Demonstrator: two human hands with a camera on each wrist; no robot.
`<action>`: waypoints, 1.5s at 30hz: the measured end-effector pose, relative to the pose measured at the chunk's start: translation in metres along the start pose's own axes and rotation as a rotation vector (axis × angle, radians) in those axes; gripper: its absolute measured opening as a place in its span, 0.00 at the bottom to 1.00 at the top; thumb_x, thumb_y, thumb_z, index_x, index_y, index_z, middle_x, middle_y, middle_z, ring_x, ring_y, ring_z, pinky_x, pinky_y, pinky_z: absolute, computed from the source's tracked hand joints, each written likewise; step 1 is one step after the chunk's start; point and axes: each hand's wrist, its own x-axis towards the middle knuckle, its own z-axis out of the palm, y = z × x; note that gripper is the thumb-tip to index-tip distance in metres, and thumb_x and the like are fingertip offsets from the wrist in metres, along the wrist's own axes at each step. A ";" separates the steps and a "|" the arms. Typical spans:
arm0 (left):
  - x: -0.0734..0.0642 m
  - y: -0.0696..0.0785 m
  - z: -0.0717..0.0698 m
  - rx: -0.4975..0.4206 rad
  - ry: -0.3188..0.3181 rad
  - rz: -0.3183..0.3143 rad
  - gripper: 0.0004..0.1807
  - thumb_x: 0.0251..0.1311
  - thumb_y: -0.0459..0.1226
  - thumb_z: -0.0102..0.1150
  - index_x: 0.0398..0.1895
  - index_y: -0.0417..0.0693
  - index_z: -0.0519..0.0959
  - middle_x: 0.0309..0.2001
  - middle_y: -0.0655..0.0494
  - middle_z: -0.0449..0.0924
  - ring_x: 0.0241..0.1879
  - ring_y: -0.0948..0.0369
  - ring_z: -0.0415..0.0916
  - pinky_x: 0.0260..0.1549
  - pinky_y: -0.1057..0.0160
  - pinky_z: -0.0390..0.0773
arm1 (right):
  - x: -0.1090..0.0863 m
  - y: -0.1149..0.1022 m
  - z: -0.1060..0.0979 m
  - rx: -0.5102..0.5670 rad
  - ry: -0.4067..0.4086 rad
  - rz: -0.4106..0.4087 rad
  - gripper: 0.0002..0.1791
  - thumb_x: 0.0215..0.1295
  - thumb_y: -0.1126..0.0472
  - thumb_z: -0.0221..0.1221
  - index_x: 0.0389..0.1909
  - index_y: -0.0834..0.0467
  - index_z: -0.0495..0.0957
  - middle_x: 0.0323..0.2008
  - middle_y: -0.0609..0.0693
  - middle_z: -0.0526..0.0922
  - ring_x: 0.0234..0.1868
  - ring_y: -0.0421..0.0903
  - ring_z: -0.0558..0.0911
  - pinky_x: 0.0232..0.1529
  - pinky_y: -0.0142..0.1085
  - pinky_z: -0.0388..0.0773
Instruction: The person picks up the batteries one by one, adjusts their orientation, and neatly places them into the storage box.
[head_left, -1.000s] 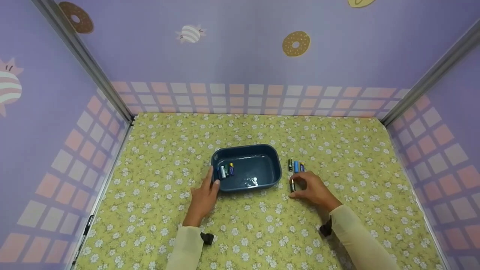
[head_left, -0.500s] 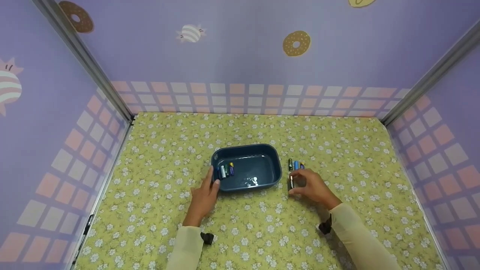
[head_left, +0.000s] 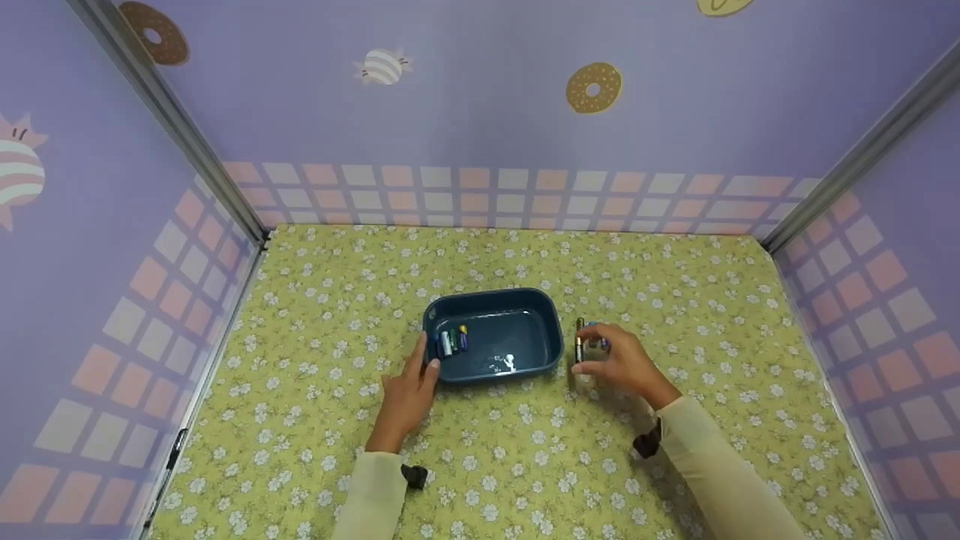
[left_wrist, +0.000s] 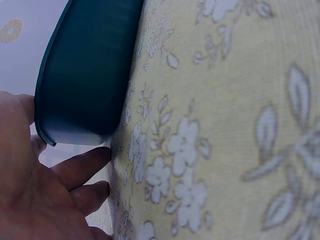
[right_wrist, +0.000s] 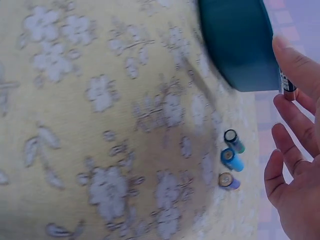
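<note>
A dark blue-green plastic basin [head_left: 491, 307] sits mid-table with several batteries [head_left: 448, 343] lying side by side at its left end. My left hand [head_left: 407, 401] rests at the basin's front left corner, thumb and index finger touching the rim, the lower fingers reaching down to the tabletop beside it. With thumb and index finger, my right hand [head_left: 622, 365] pinches a black battery [right_wrist: 287, 86] that has a copper-coloured end, raised beside the basin's right wall. Beyond that hand lie a dark green battery [right_wrist: 232, 137], a blue battery [right_wrist: 231, 158] and a purple battery [right_wrist: 228, 180].
Yellow flowered cloth [head_left: 510, 465] covers the table. Purple walls [head_left: 480, 90] with a pink and white checked band stand at the back and both sides, with metal posts [head_left: 172, 127] at the corners. Black devices are strapped to both wrists.
My right hand has lifted the black battery off the cloth and carried it away from me, slightly leftward, now partly covering the row of batteries. The left hand and basin stay put.
</note>
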 end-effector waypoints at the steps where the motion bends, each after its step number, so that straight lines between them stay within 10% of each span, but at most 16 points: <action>1: 0.000 0.000 0.000 -0.001 0.000 -0.001 0.39 0.75 0.68 0.31 0.83 0.77 0.36 0.80 0.51 0.57 0.79 0.41 0.53 0.72 0.29 0.22 | 0.002 -0.002 0.000 -0.002 0.002 -0.006 0.32 0.55 0.50 0.76 0.60 0.54 0.81 0.53 0.49 0.83 0.54 0.61 0.81 0.51 0.58 0.79; 33: -0.001 0.001 0.000 0.012 -0.003 -0.005 0.36 0.76 0.66 0.31 0.82 0.81 0.35 0.81 0.50 0.54 0.76 0.38 0.58 0.73 0.29 0.23 | 0.061 -0.050 0.018 0.050 0.011 -0.071 0.32 0.56 0.50 0.76 0.60 0.55 0.80 0.51 0.45 0.84 0.55 0.58 0.81 0.41 0.45 0.75; 45: -0.001 0.002 0.000 0.011 0.003 -0.006 0.36 0.76 0.66 0.31 0.82 0.81 0.34 0.82 0.52 0.52 0.75 0.37 0.59 0.73 0.29 0.23 | 0.081 -0.063 0.033 0.113 -0.025 -0.111 0.32 0.55 0.45 0.76 0.59 0.51 0.80 0.55 0.47 0.84 0.60 0.56 0.81 0.62 0.59 0.77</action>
